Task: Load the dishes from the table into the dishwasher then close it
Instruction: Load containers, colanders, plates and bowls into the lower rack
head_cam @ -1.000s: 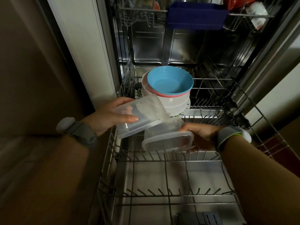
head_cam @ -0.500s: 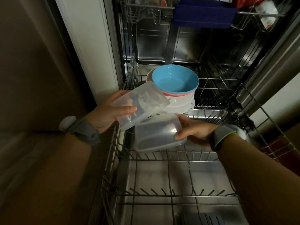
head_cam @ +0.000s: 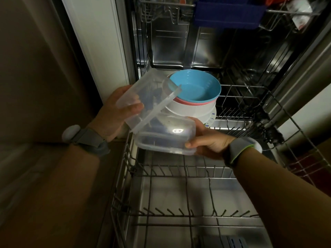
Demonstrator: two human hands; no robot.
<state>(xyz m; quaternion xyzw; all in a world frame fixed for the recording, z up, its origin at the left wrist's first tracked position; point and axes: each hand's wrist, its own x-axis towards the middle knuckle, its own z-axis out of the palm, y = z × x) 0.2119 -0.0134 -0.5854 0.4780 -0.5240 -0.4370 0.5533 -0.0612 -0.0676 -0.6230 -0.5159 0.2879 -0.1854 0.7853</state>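
Fingers of the left hand (head_cam: 114, 111) curl round a clear container (head_cam: 148, 99), tilted, rim facing 4 o'clock; thumb across its near wall. Right hand (head_cam: 209, 142) pinches a second clear container (head_cam: 164, 138) at its 3 o'clock end, turned upside down, base up. The two tubs touch or nearly touch where the rim of the first meets the base of the second; can't tell which. Both hang over the lower rack (head_cam: 179, 174), at 6 o'clock from the bowl stack (head_cam: 195, 97) (blue on pink on white). My read: set the inverted tub onto the tines first, mouth down, clear of the stack. Then flip the left tub likewise, beside it. Light plastic, so wedge it between tines.
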